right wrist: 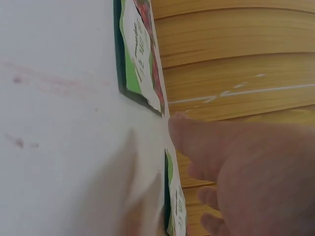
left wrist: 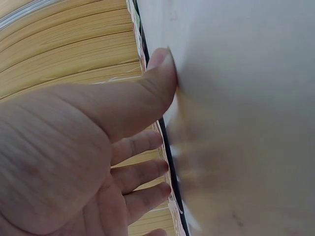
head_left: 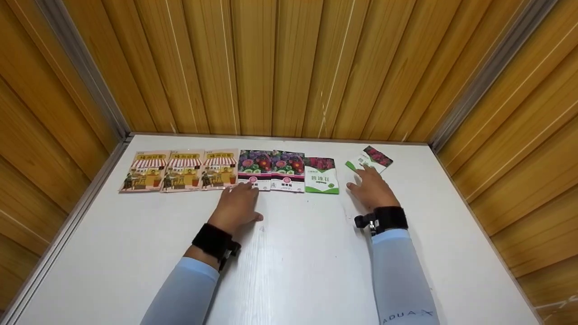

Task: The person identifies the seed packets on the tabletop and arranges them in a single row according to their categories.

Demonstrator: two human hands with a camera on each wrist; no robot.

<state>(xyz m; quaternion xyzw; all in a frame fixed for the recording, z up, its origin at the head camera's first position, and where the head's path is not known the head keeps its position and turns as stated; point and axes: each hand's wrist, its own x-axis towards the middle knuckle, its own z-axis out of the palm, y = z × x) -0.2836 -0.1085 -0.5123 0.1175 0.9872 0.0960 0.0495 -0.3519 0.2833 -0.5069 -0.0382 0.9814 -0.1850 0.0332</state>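
Note:
Six flat printed packets lie side by side in a row in the head view: three pink ones with a striped-awning shop picture (head_left: 181,174), two with purple and red flowers (head_left: 289,164), and a green-and-white one (head_left: 321,178). My left hand (head_left: 235,207) touches the lower edge of the packets around the middle of the row, fingers extended and thumb apart. To the right, a second green-and-white packet (head_left: 378,158) lies turned at an angle. My right hand (head_left: 374,192) has its fingertips at that packet's near edge; the right wrist view shows the packet (right wrist: 177,204) beyond the thumb.
The packets lie on a white table (head_left: 298,262), near its back edge. Yellow wood-look panels (head_left: 280,67) enclose the back and both sides, with grey metal strips (head_left: 492,67) at the corners.

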